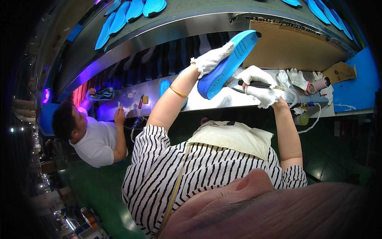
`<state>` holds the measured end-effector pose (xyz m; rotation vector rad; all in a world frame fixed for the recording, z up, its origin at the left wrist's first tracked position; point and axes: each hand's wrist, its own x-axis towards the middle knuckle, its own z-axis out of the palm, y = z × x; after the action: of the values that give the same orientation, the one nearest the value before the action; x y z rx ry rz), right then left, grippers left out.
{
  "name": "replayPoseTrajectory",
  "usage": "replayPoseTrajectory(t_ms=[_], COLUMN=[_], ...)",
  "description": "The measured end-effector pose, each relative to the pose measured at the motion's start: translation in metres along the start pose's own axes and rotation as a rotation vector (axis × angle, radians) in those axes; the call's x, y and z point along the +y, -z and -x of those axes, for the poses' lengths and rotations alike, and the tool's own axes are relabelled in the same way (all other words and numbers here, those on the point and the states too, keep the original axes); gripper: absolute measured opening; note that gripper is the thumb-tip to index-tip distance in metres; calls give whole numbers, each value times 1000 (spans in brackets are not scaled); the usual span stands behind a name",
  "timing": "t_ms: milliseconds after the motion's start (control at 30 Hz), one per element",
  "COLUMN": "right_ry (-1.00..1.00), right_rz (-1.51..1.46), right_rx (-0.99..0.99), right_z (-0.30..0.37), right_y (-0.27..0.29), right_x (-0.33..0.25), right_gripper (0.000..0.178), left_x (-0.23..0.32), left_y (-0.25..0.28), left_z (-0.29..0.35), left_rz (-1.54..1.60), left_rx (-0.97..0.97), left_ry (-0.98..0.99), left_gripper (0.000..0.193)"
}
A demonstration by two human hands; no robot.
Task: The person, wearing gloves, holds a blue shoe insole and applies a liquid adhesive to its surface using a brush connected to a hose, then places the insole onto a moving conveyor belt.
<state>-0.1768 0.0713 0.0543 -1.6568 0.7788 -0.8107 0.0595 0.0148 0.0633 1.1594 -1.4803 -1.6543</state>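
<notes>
One two-tone blue shoe sole (231, 65), tilted, raised above the metal bench (221, 101), clamped in the gloved left hand (215, 59). One dark-handled brush (260, 85), clasped in the gloved right hand (258, 85), its head beside the sole; contact cannot be told. Several white work gloves (297, 79), lying right, near a pinkish cone (321, 83). Four light-blue soles (135, 10), upper left ledge. One co-worker (97, 143), white top, far left.

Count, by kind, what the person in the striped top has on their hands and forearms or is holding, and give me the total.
White gloves, worn: 2
Blue shoe sole, held: 1
Brush, held: 1
Gold-coloured bracelet, worn: 1
Total: 5
</notes>
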Motion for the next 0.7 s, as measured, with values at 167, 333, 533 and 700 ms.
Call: replayPoseTrajectory(t_ms=[167,333,533,700], right_ry=[321,196,106,257], right_rz=[102,-3,-164,11], right_rx=[63,272,361,577], right_z=[1,7,5,-20], right_y=[20,15,-8,-3], right_x=[-5,-1,25,23], right_gripper=[17,16,18,21], left_x=[7,-18,-92,-86], left_y=[12,38,8,-40], left_z=[19,22,20,24], left_rz=[340,929,1203,1199], left_rx=[105,-42,-140,-209], left_ry=[-175,-183,83,-48], left_gripper=[83,98,64,62])
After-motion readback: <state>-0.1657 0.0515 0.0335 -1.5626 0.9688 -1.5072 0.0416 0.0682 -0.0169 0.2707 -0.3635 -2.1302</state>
